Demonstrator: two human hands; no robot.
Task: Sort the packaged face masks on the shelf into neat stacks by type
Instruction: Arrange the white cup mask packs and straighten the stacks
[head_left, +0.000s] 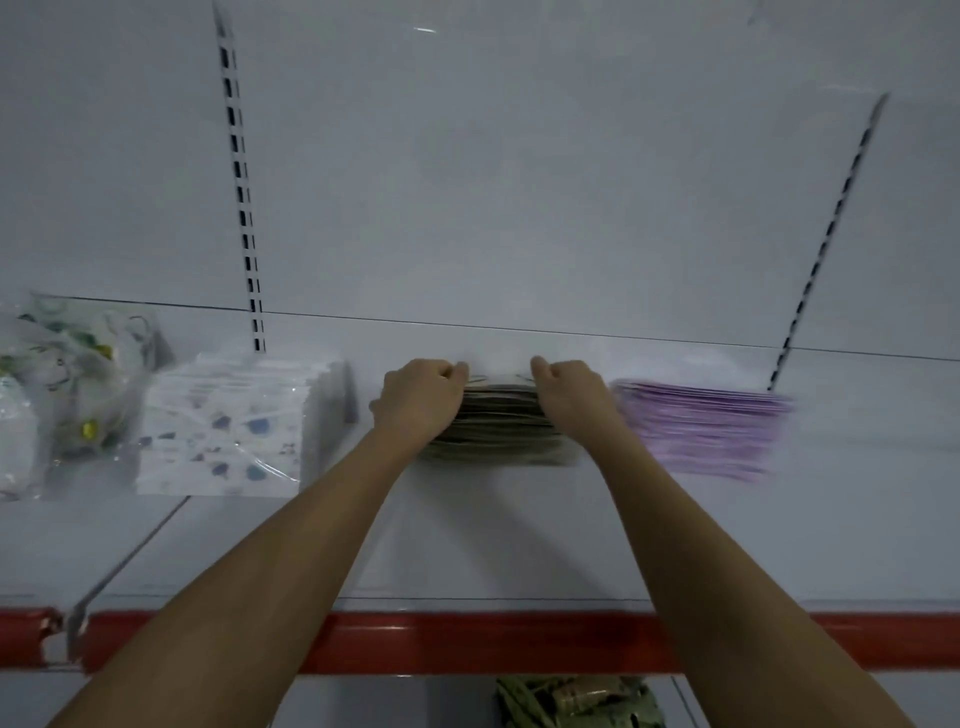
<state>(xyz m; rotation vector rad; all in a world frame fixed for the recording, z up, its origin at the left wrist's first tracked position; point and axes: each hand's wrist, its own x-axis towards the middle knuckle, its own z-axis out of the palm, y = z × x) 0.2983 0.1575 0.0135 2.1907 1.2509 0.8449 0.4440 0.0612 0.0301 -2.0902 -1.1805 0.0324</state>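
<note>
At the bottom of the frame, below the red shelf edge, I see some green packets on a lower level; they look like the same type, but I cannot tell for sure. Higher, in the middle of the frame, I have my left hand and my right hand on the two sides of the green mask stack, which stands on the shelf. The fingers of both hands are curled over the top far corners and hold the stack between them.

To do this step well, I think I should press both sides evenly and tap the packs against the shelf, so the edges become flush. I should not squeeze too strongly, because the slippery packs may fan out.

The purple stack is just beside on the right, so my right wrist must stay away from it. The white patterned stack and the loose bags lie to the left.
</note>
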